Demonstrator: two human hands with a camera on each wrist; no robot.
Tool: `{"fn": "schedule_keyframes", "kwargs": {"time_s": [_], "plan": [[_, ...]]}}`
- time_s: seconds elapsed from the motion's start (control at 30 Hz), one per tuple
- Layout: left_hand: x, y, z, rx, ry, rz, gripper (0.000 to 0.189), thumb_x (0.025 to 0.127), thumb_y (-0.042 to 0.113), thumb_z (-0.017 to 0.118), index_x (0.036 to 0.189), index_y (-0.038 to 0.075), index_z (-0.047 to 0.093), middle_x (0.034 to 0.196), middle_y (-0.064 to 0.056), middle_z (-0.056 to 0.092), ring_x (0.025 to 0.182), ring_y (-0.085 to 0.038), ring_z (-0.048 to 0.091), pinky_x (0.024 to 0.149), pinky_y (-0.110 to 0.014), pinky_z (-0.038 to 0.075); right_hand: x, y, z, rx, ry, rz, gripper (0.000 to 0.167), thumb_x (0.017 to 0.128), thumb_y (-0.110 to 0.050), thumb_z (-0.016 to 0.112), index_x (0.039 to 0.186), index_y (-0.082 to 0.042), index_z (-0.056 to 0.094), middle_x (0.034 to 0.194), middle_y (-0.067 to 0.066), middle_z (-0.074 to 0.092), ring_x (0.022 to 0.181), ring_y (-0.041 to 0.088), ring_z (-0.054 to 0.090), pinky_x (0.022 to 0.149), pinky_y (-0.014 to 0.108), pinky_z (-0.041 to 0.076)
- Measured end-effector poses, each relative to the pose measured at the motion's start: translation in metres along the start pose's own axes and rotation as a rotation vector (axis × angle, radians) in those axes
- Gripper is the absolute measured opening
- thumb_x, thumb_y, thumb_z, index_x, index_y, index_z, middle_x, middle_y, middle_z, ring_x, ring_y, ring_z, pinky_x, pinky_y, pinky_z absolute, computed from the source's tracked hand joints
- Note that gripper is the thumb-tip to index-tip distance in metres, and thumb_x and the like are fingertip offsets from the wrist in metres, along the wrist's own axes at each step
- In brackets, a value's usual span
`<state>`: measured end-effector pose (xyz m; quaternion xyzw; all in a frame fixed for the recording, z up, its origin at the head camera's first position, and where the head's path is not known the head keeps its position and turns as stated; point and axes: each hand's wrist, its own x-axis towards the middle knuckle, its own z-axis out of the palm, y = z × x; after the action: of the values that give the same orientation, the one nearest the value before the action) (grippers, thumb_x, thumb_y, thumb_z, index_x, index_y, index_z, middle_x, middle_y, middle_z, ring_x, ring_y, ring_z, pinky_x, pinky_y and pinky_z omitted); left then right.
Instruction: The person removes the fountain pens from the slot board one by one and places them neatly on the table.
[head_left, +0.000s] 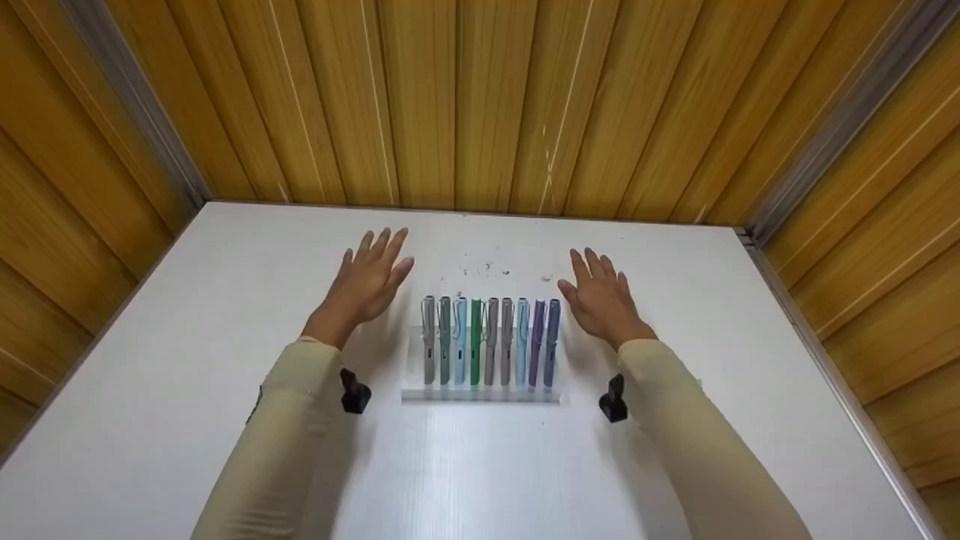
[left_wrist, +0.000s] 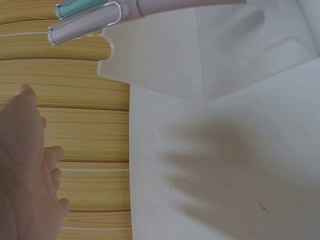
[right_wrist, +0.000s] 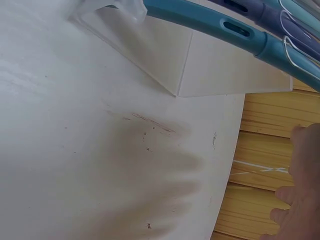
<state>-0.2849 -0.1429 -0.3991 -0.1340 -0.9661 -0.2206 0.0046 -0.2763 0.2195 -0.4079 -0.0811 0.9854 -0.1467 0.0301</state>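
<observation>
Several capped pens stand side by side on a clear acrylic pen stand (head_left: 480, 394) in the middle of the white table. From left to right they run grey, grey-green, light blue, a green pen (head_left: 475, 341), two greys, light blue, purple and a dark blue pen (head_left: 552, 341). My left hand (head_left: 365, 283) is held over the table just left of the stand, fingers straight, holding nothing. On the stand's right side my right hand (head_left: 600, 300) is spread the same way, also holding nothing. A pinkish-grey pen (left_wrist: 90, 23) shows close up in the left wrist view, a teal-blue pen (right_wrist: 210, 22) in the right.
The white table (head_left: 480, 472) ends at a yellow wood-panelled wall (head_left: 487, 105) at the back, with panels on both sides too. Small dark marks (head_left: 487, 267) dot the tabletop behind the stand. A black wrist mount (head_left: 355, 391) sticks out from each sleeve.
</observation>
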Motion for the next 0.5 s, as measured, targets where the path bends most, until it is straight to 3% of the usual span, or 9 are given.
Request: {"fn": "schedule_keyframes", "kwargs": {"time_s": [0.1, 0.2, 0.4, 0.5], "plan": [[0.000, 0.001, -0.001, -0.013, 0.007, 0.001, 0.064, 0.108, 0.053, 0.023, 0.162, 0.019, 0.016, 0.167, -0.016, 0.014, 0.154, -0.039, 0.003, 0.122, -0.062, 0.002, 0.000, 0.002, -0.001, 0.022, 0.010, -0.010, 0.066, 0.109, -0.040, 0.032, 0.161, -0.005, 0.010, 0.165, 0.024, 0.010, 0.152, 0.047, 0.007, 0.121, 0.065, 0.006], [-0.005, 0.001, 0.001, -0.105, 0.032, 0.000, 0.065, 0.107, 0.053, 0.023, 0.161, 0.017, 0.022, 0.166, -0.015, 0.020, 0.155, -0.037, 0.007, 0.123, -0.059, 0.003, -0.003, 0.004, 0.000, 0.089, 0.045, -0.053, 0.066, 0.110, -0.039, 0.033, 0.160, -0.003, 0.012, 0.164, 0.025, 0.016, 0.151, 0.046, 0.013, 0.122, 0.062, 0.010], [-0.029, -0.010, 0.020, -0.533, 0.141, -0.025, 0.063, 0.109, 0.050, 0.021, 0.156, 0.010, 0.034, 0.159, -0.012, 0.037, 0.151, -0.032, 0.027, 0.123, -0.050, 0.020, -0.024, 0.009, 0.010, 0.341, 0.115, -0.098, 0.066, 0.108, -0.042, 0.038, 0.160, -0.007, 0.019, 0.162, 0.020, 0.027, 0.149, 0.041, 0.026, 0.122, 0.056, 0.020], [-0.042, -0.016, 0.037, -0.659, 0.172, -0.042, 0.061, 0.110, 0.047, 0.023, 0.151, 0.006, 0.042, 0.154, -0.012, 0.046, 0.147, -0.029, 0.035, 0.122, -0.046, 0.027, -0.040, 0.012, 0.020, 0.486, 0.138, -0.067, 0.065, 0.106, -0.044, 0.044, 0.160, -0.013, 0.025, 0.158, 0.018, 0.037, 0.143, 0.041, 0.039, 0.117, 0.057, 0.031]]}}
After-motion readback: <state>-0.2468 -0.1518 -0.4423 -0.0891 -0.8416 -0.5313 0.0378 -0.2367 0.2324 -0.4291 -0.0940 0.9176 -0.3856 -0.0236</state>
